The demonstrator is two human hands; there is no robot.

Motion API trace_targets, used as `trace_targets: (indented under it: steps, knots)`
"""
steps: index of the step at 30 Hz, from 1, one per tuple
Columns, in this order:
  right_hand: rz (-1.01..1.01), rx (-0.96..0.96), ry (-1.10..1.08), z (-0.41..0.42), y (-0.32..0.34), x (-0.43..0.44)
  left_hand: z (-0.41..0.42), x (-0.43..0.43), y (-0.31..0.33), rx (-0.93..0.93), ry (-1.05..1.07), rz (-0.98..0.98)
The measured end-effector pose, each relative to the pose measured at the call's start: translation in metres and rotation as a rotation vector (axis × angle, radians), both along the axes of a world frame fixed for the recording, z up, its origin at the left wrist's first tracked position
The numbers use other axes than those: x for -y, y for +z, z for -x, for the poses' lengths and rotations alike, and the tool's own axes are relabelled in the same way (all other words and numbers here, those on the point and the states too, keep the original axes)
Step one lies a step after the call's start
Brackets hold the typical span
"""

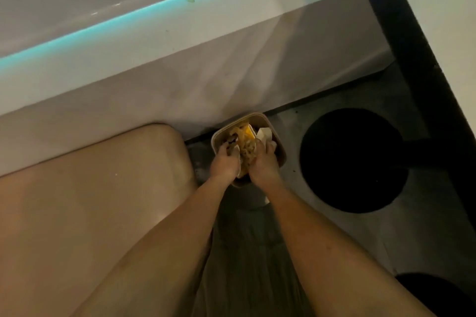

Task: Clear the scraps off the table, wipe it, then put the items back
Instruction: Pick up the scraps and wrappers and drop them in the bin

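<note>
Scraps (244, 145) | my left hand (223, 165) and right hand (264, 163) both clutch them | keep over bowl (257, 115), release low, avoid spills

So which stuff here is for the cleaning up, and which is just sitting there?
For the job:
- brown paper box
- scraps and a white napkin inside it
- left hand and right hand, both on the scraps

Just lying about:
- beige seat
- round black base on the floor
- blue light strip
</note>
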State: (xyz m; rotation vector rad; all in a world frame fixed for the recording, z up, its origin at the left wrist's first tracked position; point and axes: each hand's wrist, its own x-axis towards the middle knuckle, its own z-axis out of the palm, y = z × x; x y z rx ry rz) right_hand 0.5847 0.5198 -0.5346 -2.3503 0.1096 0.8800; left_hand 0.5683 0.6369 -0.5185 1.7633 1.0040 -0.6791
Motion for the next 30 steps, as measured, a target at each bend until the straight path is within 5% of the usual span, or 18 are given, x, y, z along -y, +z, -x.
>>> trace_targets:
  steps: [5, 10, 21, 30]
  knots:
    - [0.086, 0.099, 0.018, 0.003, 0.001, 0.007, 0.0, -0.003, 0.007, 0.107, -0.418, -0.258]
    - [0.134, -0.021, 0.222, -0.01, -0.027, 0.011, 0.004, 0.002, -0.025, -0.119, -1.026, -0.365]
    - [0.183, -0.174, 0.494, -0.037, -0.076, -0.012, -0.014, 0.0, -0.06, -0.143, -1.125, -0.354]
    - [0.213, -0.065, 0.364, -0.027, 0.036, -0.003, 0.0, -0.018, 0.047, 0.085, -1.059, -0.509]
